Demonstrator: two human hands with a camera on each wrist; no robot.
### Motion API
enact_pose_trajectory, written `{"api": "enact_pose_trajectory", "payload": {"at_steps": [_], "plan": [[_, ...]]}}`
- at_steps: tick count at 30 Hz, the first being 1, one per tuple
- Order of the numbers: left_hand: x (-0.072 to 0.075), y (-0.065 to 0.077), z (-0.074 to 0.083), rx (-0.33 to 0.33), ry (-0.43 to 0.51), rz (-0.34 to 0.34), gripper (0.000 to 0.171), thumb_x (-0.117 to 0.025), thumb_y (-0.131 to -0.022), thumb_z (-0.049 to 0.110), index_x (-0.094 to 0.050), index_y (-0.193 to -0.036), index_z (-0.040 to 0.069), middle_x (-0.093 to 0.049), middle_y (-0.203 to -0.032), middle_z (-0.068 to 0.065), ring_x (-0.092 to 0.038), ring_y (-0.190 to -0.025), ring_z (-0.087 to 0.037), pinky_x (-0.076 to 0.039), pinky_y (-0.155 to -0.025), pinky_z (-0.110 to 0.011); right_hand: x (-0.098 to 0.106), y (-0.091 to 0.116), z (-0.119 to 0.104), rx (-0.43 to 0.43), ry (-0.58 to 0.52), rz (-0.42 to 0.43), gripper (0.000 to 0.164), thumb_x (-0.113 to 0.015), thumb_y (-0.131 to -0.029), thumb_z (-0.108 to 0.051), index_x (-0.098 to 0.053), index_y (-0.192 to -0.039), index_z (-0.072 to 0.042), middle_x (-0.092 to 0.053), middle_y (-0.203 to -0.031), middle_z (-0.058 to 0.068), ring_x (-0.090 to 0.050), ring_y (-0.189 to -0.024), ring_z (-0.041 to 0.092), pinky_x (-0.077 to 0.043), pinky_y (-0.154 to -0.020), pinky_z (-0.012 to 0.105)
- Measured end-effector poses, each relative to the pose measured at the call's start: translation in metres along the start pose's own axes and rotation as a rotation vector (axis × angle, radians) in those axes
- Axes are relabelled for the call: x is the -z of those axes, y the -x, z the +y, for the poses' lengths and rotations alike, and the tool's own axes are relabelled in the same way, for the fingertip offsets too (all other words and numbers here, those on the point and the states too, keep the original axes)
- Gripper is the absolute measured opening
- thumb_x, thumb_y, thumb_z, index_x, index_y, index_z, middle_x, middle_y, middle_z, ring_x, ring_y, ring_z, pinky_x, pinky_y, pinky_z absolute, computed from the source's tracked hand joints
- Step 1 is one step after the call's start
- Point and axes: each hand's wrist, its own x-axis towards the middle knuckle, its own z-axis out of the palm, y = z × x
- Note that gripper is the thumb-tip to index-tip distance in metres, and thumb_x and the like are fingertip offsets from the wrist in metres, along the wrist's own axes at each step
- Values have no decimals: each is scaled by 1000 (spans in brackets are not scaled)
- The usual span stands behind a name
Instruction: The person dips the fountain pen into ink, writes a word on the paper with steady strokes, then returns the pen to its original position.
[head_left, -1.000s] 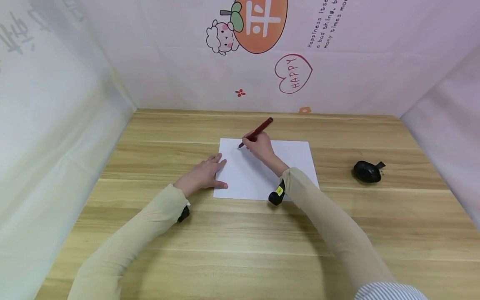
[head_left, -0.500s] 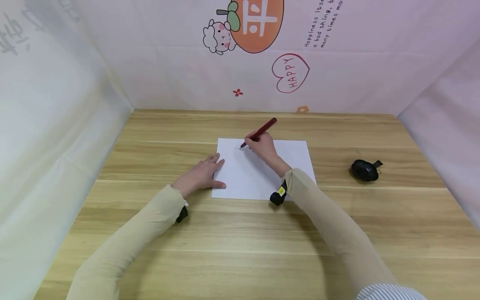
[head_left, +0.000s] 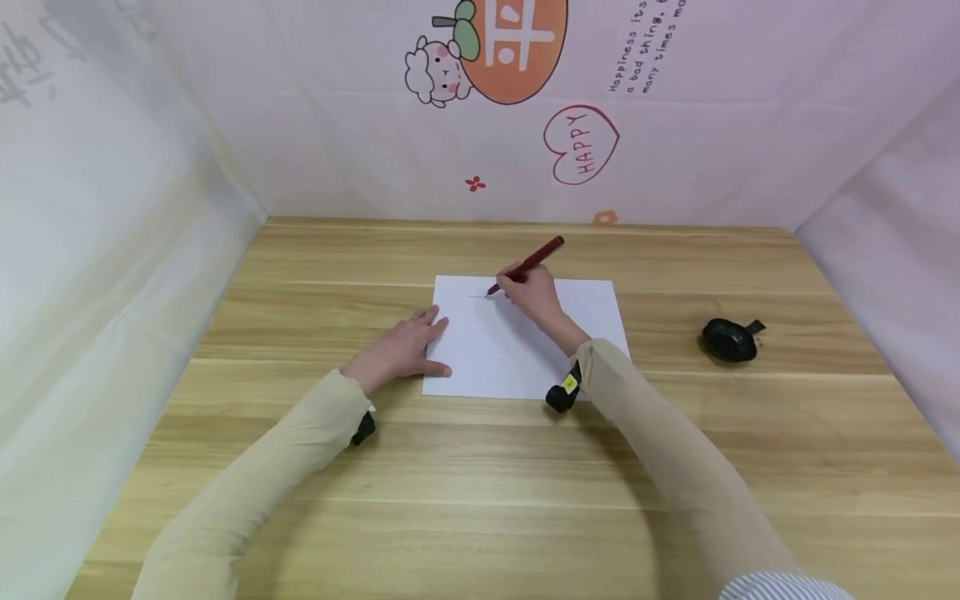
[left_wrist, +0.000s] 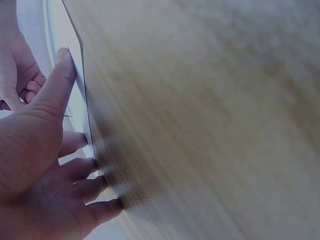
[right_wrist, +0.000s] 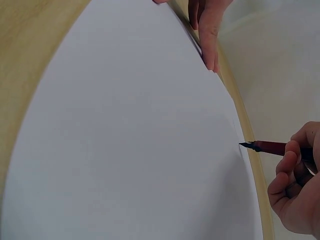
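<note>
A white sheet of paper [head_left: 487, 358] lies on the wooden table. My right hand [head_left: 534, 293] grips a dark red fountain pen [head_left: 542, 252], its tip at the right end of a short thin line [head_left: 477, 297] near the sheet's top left. In the right wrist view the pen's dark pointed nib [right_wrist: 246, 145] meets the paper. My left hand [head_left: 405, 346] rests at the sheet's left edge, fingers spread and thumb on the paper. The left wrist view shows that hand [left_wrist: 45, 130] close up, with fingertips along the paper's edge.
A black rounded object [head_left: 730, 341] with a short tab sits on the table [head_left: 450, 533] to the right. White printed cloth [head_left: 337, 142] hangs behind the table and along both sides. A black wrist camera [head_left: 561, 395] hangs below the right cuff.
My right hand has moved slightly right with the fountain pen, and the thin line behind its tip has grown longer. The left hand stays on the paper's edge.
</note>
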Motion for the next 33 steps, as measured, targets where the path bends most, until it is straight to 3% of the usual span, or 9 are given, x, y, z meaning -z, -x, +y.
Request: {"api": "enact_pose_trajectory", "payload": {"at_steps": [33], "plan": [[0, 2, 1, -4, 1, -1, 88, -66, -83, 45, -24, -148, 4, -9, -157, -19, -11, -145, -38, -18, -117, -52, 23, 7, 10, -21, 7, 41, 24, -59, -91, -20, -65, -107, -4, -66, -100, 17, -60, -76, 23, -50, -63, 21]]}}
